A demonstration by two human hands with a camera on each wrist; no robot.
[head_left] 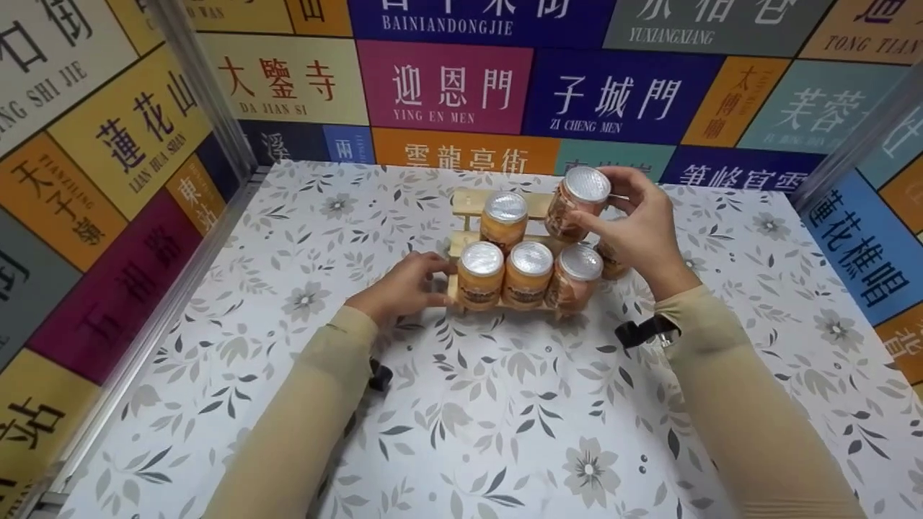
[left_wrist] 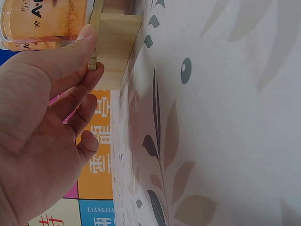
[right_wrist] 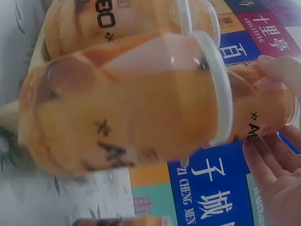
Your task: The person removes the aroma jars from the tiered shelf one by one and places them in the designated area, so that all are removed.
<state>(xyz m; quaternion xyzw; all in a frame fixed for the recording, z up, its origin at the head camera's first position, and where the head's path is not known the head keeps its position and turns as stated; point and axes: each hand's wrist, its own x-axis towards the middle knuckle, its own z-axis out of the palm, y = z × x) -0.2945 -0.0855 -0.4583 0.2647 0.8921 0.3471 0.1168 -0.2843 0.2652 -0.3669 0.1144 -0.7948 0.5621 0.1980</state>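
Right hand: the right hand [head_left: 638, 223] is gripping one amber can [head_left: 575, 209], its fingers [right_wrist: 270, 162] bending around the side; the thumb is pressing on the near side and the other fingers are curving round the far right side.
Held can: it is sitting between thumb and fingers, leaning slightly, its silver lid tipping toward the head camera; whether its base is touching the rack, I cannot tell.
Left hand: the left hand [head_left: 404, 285] is pinching the left edge of the wooden rack [head_left: 472, 202], thumb lying on one face of the edge and index finger on the other, the remaining fingers curling loosely; the front-left can [head_left: 479, 277] is standing just beside the thumb.
Front row: the front-left can, the middle can [head_left: 528, 277] and the front-right can [head_left: 575, 281] are standing side by side.
Second step: a rear can [head_left: 503, 223] is standing behind the front row, left of the held can.
Right side: an outer can [head_left: 611, 256] is showing partly from behind the right hand.
Table: the flower-patterned table [head_left: 461, 447] is carrying the rack.
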